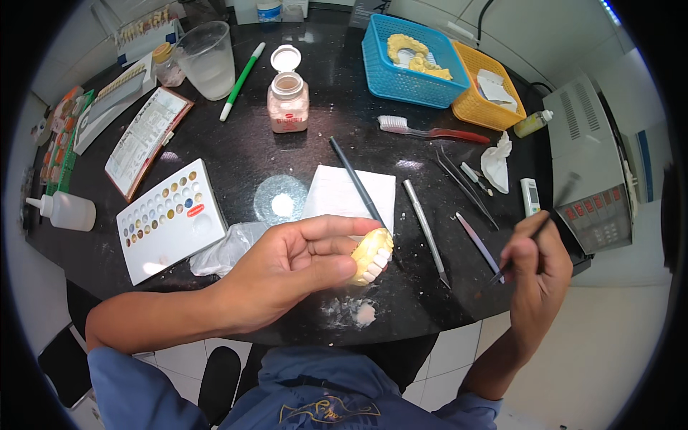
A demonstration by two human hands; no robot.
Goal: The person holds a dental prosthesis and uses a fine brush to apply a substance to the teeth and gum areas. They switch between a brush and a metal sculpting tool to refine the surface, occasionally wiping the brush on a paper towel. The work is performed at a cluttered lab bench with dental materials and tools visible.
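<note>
Black desk (pixel 448 309) spread wide, white palette (pixel 179 242) lying at left; left hand (pixel 283 265) and right hand (pixel 537 265) are up, the left's grip pinching a yellow cast (pixel 370 255) over the near middle, the right's clasped round a thin tool (pixel 562 198)!

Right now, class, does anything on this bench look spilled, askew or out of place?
Yes: pale residue lies smeared on the black table near its front edge, outside any container, so it looks spilled. The pink jar stands upright but its lid is open.
</note>
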